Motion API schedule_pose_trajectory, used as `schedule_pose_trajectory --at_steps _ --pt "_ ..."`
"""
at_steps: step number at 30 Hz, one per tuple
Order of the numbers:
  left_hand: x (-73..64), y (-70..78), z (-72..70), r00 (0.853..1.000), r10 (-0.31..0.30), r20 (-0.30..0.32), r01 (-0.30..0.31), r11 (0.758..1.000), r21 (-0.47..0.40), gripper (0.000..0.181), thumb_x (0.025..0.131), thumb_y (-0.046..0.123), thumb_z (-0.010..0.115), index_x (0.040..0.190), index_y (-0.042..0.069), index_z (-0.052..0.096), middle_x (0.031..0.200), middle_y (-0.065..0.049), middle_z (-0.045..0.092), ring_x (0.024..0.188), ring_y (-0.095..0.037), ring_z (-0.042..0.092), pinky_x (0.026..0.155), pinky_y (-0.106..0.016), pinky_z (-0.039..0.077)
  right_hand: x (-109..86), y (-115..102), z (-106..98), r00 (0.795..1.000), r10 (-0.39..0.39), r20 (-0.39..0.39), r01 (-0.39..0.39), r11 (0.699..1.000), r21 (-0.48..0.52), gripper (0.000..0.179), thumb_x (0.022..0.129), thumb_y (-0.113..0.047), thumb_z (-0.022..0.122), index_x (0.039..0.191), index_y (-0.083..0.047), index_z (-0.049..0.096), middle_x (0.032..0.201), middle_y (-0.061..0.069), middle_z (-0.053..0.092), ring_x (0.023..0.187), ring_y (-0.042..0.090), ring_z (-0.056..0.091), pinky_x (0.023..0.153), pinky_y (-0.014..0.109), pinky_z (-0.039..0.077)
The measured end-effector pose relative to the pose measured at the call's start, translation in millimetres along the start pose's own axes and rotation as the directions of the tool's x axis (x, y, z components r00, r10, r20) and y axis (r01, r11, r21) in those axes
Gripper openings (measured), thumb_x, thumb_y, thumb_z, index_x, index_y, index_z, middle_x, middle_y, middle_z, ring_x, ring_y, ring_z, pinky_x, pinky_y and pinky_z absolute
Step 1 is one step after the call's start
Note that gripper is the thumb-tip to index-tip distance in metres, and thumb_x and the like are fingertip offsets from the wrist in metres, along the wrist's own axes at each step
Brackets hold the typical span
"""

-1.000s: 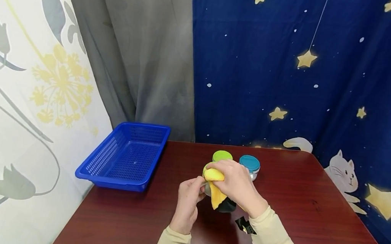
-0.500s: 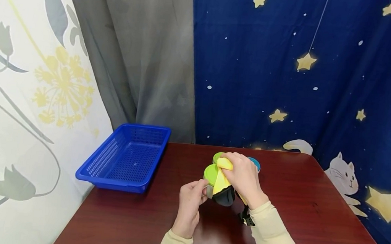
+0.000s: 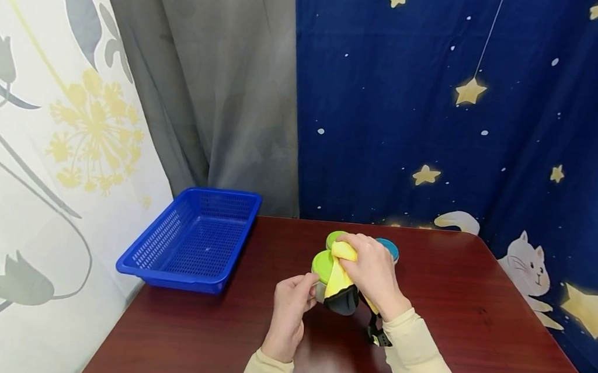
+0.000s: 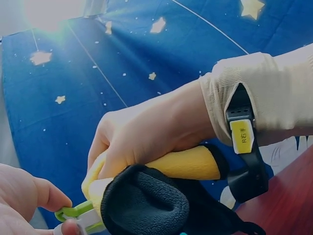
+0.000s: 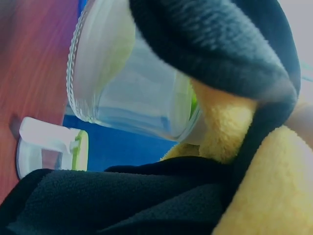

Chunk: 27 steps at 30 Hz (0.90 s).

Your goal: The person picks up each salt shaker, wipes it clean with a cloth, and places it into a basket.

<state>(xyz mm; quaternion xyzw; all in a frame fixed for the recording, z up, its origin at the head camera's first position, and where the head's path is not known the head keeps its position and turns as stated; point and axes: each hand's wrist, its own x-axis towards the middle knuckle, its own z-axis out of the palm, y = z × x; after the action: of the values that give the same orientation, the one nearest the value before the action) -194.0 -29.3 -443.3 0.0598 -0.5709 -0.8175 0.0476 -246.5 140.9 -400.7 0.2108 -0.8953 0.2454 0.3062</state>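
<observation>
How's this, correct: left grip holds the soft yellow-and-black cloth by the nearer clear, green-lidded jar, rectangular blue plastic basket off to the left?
Wrong side: the head view shows the right grip holding the yellow-and-black cloth. The nearer green-lidded jar and blue basket are as you say.

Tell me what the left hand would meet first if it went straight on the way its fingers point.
The nearer green-lidded jar, most likely: the left hand pinches at its side. The yellow-and-black cloth seems next, though depth is unclear.
</observation>
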Motion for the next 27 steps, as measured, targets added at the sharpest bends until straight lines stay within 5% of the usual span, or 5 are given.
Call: schedule_pose_trajectory --at_steps 6,17,27 --pt "-0.4 5.8 0.1 1.0 0.003 0.006 -0.003 1.0 0.016 0.036 0.086 0.01 0.07 0.057 0.005 0.05 0.059 -0.004 0.045 0.054 -0.018 0.039 0.056 -0.028 0.036 -0.6 -5 -3 0.999 -0.046 0.028 0.045 0.998 0.047 0.032 0.078 -0.017 0.085 0.106 -0.025 0.073 0.093 -0.009 0.067 0.076 0.011 0.053 0.063 0.03 0.047" --pt "0.7 3.6 0.3 0.998 -0.005 0.064 -0.001 0.995 0.096 0.034 0.088 0.008 0.065 0.057 0.007 0.049 0.062 -0.003 0.047 0.06 -0.018 0.045 0.059 -0.03 0.039 -1.3 -16 -11 0.969 -0.116 0.219 0.053 0.96 0.274 0.031 0.081 -0.015 0.083 0.102 -0.035 0.073 0.091 -0.028 0.062 0.079 0.006 0.055 0.069 0.032 0.048" --pt "-1.3 3.2 2.1 0.995 -0.006 0.095 -0.006 0.993 0.121 0.032 0.085 0.006 0.064 0.058 0.006 0.048 0.062 -0.004 0.047 0.064 -0.021 0.049 0.06 -0.031 0.041 -1.7 -21 -14 0.966 -0.125 0.226 0.066 0.965 0.254 0.032 0.08 -0.013 0.082 0.1 -0.036 0.073 0.089 -0.027 0.062 0.076 0.006 0.055 0.068 0.031 0.048"
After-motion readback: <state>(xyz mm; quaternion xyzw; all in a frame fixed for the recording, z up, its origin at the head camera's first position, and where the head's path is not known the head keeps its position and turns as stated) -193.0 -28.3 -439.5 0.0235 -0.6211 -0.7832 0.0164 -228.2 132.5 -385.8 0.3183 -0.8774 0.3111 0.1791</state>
